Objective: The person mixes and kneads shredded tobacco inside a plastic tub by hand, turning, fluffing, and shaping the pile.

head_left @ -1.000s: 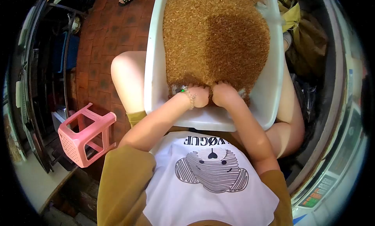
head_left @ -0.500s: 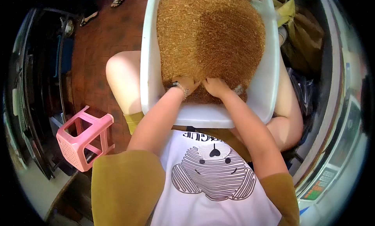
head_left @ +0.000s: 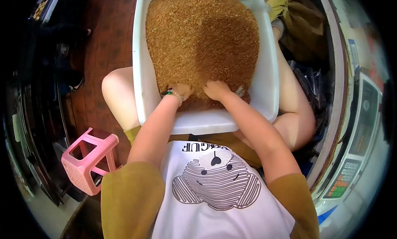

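A long white tub lies across my legs, heaped with brown, grain-like dried bits. My left hand, with a beaded bracelet and a dark band with a green light at the wrist, rests in the near end of the heap. Its fingers curl inward and are partly hidden. Just to its right, my right hand is closed with its knuckles up, touching the heap. Whatever the fingers of either hand hold is too small or hidden to make out. A small clear plastic piece lies beside my right hand.
A pink plastic stool stands on the brick-red tiled floor at left. To the right are a brown sack, dark plastic bags and a device with coloured keys. Another person's foot shows at left.
The view has shifted, so the tub and my hands sit further left in it. My hands stay close together at the heap's near end. The other person's feet at left have moved.
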A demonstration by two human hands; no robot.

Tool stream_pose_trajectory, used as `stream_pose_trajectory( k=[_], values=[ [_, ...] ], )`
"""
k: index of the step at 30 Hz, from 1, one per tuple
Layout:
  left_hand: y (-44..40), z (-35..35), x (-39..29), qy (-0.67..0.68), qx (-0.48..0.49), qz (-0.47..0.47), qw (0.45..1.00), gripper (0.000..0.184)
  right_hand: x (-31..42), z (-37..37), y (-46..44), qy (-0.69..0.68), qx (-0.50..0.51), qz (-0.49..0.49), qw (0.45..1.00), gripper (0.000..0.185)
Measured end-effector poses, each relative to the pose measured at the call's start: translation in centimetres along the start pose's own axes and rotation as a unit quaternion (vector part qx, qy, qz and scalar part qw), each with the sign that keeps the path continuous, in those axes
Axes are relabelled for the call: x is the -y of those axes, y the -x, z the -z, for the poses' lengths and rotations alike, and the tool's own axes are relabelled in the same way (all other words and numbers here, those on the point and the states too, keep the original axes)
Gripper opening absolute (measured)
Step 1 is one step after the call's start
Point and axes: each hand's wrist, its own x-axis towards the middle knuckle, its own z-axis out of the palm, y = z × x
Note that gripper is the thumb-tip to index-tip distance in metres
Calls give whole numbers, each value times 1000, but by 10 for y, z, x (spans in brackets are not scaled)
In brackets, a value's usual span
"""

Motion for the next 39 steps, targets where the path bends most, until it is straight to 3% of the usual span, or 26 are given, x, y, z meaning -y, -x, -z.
stream_pose_trajectory(
  k=[5, 8, 11, 14, 17, 20, 21, 24, 26, 28, 29, 32, 35, 38, 39],
  values=[
    [2, 14, -5, 57, -35, 37, 997, 48, -6, 4, -7, -48, -80, 1, 996, 40],
    [6, 23, 0, 159, -79, 65, 982, 48, -9, 11, -16, -137, -73, -29, 987, 44],
    [15, 42, -2, 260, -8, 109, 959, 50, -8, 27, -11, -236, 15, -83, 968, 54],
    [-8, 14, 17, 422, 55, 74, 902, 52, -23, 11, -21, -320, 81, -120, 936, 69],
    [10, 27, 12, 431, 215, 56, 875, 66, -4, 38, 11, -336, 191, -97, 917, 75],
    [28, 37, -8, 386, 216, 120, 889, 60, -11, 23, -1, -322, 285, -94, 898, 76],
    [30, 41, -9, 374, 240, 96, 891, 59, -10, 24, 2, -338, 309, -113, 882, 75],
    [33, 40, -14, 385, 243, 125, 882, 57, 4, 30, 14, -282, 279, -191, 898, 74],
    [24, 36, -5, 383, 281, 50, 879, 61, -3, 28, 9, -333, 318, -154, 874, 63],
    [26, 36, -8, 389, 230, 79, 889, 57, -11, 20, -4, -323, 312, -141, 882, 50],
    [-12, 3, 16, 440, 255, -34, 860, 48, -13, 25, -6, -397, 301, -133, 857, 42],
    [8, 40, 7, 649, 153, 39, 744, 41, -5, 51, 5, -601, 217, -106, 762, 20],
    [33, 80, -8, 831, 10, 56, 553, 37, 6, 64, 8, -747, 19, 5, 665, 27],
    [23, 87, -2, 924, -111, -75, 359, 36, 20, 84, 0, -839, -70, 60, 537, 32],
    [23, 96, -7, 932, -120, -98, 328, 37, 27, 91, -3, -866, -72, 73, 489, 33]
  ],
)
